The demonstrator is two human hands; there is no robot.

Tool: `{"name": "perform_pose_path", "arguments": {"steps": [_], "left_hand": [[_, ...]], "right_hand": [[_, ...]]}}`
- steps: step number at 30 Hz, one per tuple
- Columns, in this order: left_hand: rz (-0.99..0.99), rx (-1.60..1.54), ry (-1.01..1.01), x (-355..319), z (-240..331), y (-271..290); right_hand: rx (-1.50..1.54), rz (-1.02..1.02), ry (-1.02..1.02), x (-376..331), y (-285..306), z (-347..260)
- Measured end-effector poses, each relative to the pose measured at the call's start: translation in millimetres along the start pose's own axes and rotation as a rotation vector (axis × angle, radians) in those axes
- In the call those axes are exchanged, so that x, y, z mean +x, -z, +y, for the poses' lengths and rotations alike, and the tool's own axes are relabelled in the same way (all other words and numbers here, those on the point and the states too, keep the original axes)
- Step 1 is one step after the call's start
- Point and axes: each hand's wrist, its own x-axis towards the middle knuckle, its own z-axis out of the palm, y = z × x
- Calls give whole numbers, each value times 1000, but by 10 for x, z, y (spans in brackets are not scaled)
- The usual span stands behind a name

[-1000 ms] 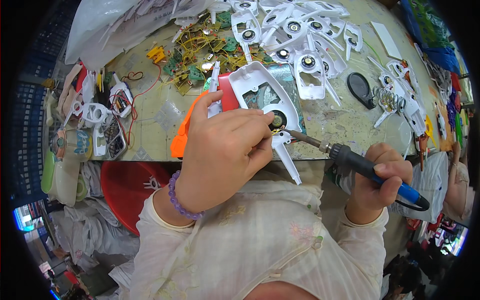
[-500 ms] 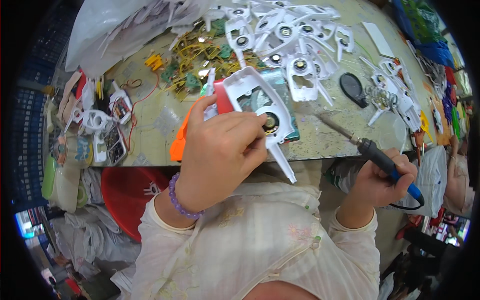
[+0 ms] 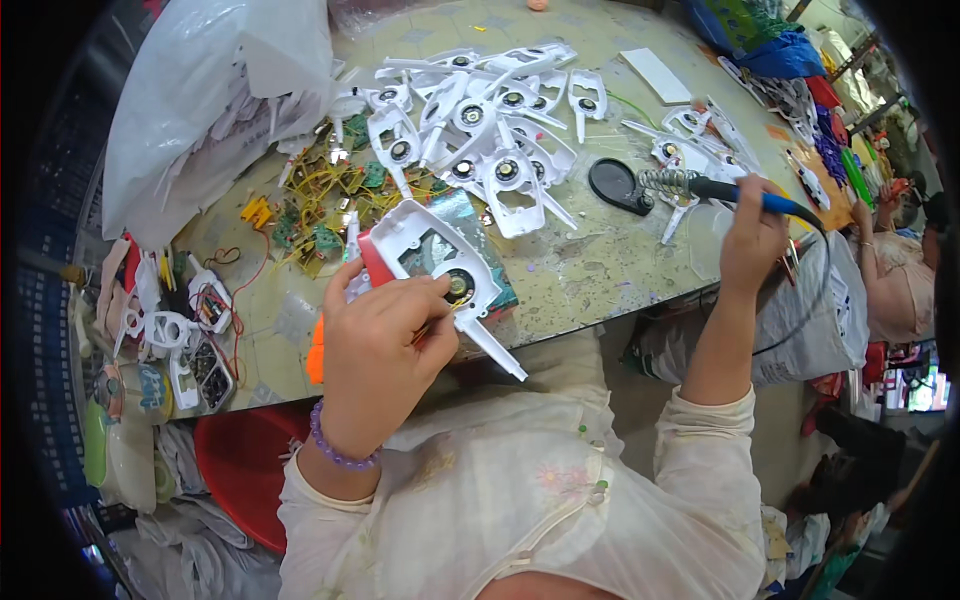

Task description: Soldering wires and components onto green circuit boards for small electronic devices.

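Note:
My left hand (image 3: 385, 345), with purple beads round its wrist, grips a white plastic half-shell (image 3: 489, 345) near the table's front edge. A small round speaker (image 3: 459, 287) sits in the shell, close to my fingertips. Beneath the shell lies a dark green block (image 3: 455, 212), with a red piece (image 3: 376, 258) beside it. Out to the right, my right hand (image 3: 752, 232) is closed round the blue-and-black handle of a soldering iron (image 3: 722, 191). The iron's front end is inside a wire coil holder (image 3: 668, 181), so its tip is hidden. A black round dish (image 3: 615, 183) adjoins the coil.
A heap of white shells with speakers (image 3: 472, 115) lies at the back, beside green circuit boards with yellow wires (image 3: 315, 200). A large plastic bag (image 3: 200, 130) stands at far left. Below the table edge is a red basin (image 3: 235, 470). Another person (image 3: 895, 260) sits at far right.
My right hand has moved up and away from me, bringing the soldering iron into the coil holder. My left hand still holds the shell. The whole view has shifted.

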Motion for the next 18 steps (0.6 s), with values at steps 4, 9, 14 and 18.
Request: {"name": "perform_pose_path", "arguments": {"steps": [4, 9, 14, 18], "left_hand": [[5, -8, -10, 1, 8, -3], [-37, -8, -2, 4, -24, 23], [6, -20, -61, -38, -163, 36], [120, -72, -196, -142, -268, 269]], "right_hand": [[54, -15, -98, -116, -225, 209], [30, -45, -118, -1087, -216, -144], [333, -758, 588, -1393, -554, -844], [277, -776, 838, -1235, -650, -969]]}}
